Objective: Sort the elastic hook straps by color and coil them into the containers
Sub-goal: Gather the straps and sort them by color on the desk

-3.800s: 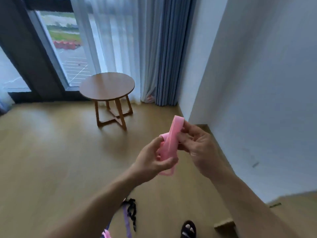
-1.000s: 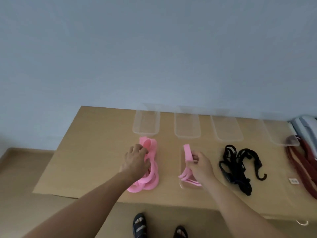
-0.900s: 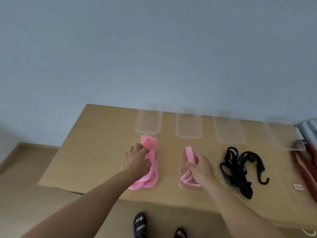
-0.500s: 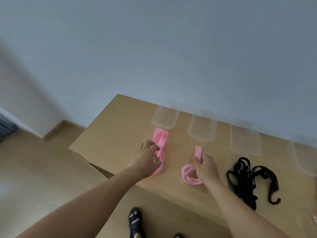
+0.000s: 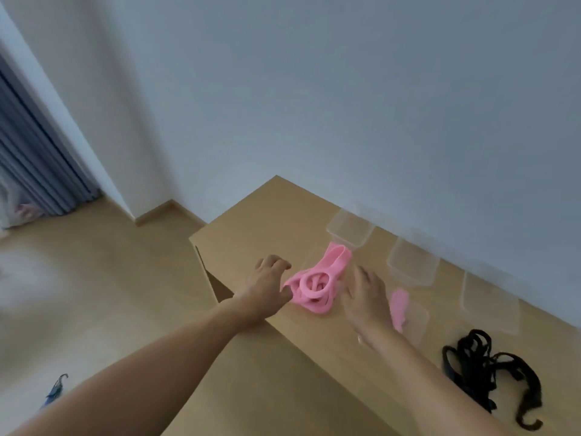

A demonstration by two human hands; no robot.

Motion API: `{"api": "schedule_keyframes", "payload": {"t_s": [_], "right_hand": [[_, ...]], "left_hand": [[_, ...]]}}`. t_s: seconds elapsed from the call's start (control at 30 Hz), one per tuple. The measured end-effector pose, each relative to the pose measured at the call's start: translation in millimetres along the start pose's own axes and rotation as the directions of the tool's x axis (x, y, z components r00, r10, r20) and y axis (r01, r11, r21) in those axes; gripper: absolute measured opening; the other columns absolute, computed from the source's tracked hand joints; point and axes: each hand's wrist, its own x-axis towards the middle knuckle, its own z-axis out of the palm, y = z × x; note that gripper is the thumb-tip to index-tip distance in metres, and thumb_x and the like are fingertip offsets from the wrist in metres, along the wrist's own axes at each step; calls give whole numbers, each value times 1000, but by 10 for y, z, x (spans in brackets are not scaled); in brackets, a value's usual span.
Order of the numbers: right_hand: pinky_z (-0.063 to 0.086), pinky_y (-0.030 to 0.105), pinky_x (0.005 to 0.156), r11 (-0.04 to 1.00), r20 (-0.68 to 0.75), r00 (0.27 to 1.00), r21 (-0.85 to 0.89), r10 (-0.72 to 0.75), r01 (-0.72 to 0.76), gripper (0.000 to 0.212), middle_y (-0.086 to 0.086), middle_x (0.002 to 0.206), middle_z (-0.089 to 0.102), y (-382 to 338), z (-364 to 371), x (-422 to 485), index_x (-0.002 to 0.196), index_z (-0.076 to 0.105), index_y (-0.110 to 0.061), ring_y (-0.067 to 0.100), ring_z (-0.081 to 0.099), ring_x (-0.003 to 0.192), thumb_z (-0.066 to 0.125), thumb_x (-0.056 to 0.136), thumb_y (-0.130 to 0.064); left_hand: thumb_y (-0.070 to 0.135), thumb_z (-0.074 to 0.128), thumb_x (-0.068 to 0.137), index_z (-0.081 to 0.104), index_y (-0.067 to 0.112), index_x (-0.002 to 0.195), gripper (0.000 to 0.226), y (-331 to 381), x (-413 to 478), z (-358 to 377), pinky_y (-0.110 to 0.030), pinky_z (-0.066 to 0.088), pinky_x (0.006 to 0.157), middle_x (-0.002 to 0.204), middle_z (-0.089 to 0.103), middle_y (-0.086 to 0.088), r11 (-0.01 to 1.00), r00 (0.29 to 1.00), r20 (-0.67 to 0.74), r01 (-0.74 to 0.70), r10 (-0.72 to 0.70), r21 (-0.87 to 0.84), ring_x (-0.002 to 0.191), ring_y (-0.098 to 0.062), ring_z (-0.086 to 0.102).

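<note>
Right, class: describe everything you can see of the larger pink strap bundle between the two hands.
The pink strap bundle is flat, soft-looking elastic webbing, wound into loose overlapping loops, with one long loop reaching toward the wall. No hook shows. It lies near the left end of the wooden table, just before an empty clear container. The left hand touches its near edge with the thumb; the right hand, fingers straight, is close beside it, contact unclear.
</note>
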Motion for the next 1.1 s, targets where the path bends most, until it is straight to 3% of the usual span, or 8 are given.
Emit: {"api": "schedule_keyframes", "payload": {"t_s": [0.2,0.47,0.77,1.0,1.1], "right_hand": [[17,39,118,952,304,910,-31,-282,306,68,3,161,23,-1397,472,-197,154,24,-13,21,16,148,43,99,-48],[19,35,118,800,416,712,68,-566,597,64,-1,160,27,-3159,1238,-1002,152,33,-18,17,19,147,47,98,-51],[22,33,117,577,576,390,182,-719,796,59,-5,155,33,-4109,1988,-1701,146,42,-21,12,25,144,50,96,-51],[18,22,112,444,666,109,358,-738,821,52,-4,151,39,-4684,2610,-1770,142,49,-18,11,29,142,57,96,-41],[20,19,109,394,688,-10,428,-726,813,50,-5,149,41,-4902,2872,-1723,140,51,-19,10,31,140,58,95,-41]], "left_hand": [[35,54,92,37,21,149,60,-827,-709,-777,-38,29,114,155,34,1,977,972,-108,211,-207,33,144,-22,26],[38,59,89,42,20,145,62,-2110,-2180,-1656,-41,33,113,150,41,-4,882,831,-297,446,-470,-148,140,-25,32],[36,61,91,47,20,141,55,-3061,-3733,-1701,-30,33,107,143,47,-2,664,537,-390,619,-747,-419,131,-21,43],[31,59,94,50,20,140,48,-3305,-4313,-1535,-16,32,83,135,56,0,418,269,-327,689,-906,-592,108,-13,54],[30,61,94,52,18,138,46,-3345,-4467,-1500,-15,29,74,133,60,-2,291,109,-306,703,-946,-649,104,-14,57]]}}
